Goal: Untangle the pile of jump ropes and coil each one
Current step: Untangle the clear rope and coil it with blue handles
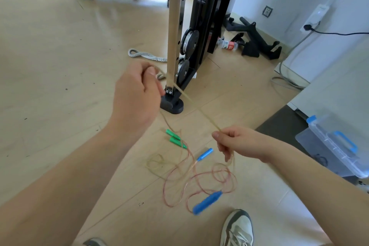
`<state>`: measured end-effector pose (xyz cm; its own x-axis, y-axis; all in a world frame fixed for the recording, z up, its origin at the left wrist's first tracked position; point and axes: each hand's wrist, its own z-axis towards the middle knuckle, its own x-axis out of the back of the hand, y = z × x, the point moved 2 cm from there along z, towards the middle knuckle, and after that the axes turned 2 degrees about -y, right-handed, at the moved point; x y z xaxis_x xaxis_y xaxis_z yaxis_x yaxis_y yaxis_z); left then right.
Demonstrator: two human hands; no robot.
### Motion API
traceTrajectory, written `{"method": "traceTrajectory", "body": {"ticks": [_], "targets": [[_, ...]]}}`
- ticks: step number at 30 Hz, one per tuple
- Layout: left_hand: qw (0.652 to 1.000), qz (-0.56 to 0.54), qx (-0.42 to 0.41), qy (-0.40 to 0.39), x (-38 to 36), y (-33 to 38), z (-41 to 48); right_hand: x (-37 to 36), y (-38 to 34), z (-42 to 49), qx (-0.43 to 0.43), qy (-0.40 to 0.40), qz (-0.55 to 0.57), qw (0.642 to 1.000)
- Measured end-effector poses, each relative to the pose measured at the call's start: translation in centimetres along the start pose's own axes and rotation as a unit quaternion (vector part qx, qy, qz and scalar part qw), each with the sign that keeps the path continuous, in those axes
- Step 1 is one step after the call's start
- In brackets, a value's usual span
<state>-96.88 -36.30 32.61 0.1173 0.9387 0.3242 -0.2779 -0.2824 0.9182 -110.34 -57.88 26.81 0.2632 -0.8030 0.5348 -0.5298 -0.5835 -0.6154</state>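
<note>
My left hand (137, 94) is raised and shut on a thin clear-yellow jump rope (196, 109), which runs taut down to my right hand (237, 143), also pinched on it. From my right hand the rope hangs toward the floor. Below lies a loose tangle: a red rope (201, 177) in several loops with two blue handles (206, 201) (204, 154), and two green handles (175, 138) side by side. A small yellowish coil (156, 163) lies at the tangle's left.
A black and steel gym machine (179, 46) stands just beyond my hands, its foot (172, 105) near the ropes. A grey braided rope (143, 55) lies behind it. A clear storage box with blue latches (335, 146) sits at right. My shoe (238, 227) is below.
</note>
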Motion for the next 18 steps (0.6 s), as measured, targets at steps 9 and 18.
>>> {"method": "traceTrajectory", "body": {"ticks": [9,18], "targets": [[0.917,0.21,-0.099,-0.325,-2.7,-1.6,-3.7,-0.5,-3.2,-0.4,0.06,0.012,0.094,0.994],[0.89,0.093,0.021,-0.446,-4.1,-1.6,-4.3,0.8,-2.8,-0.5,0.125,0.033,0.208,0.97]]}}
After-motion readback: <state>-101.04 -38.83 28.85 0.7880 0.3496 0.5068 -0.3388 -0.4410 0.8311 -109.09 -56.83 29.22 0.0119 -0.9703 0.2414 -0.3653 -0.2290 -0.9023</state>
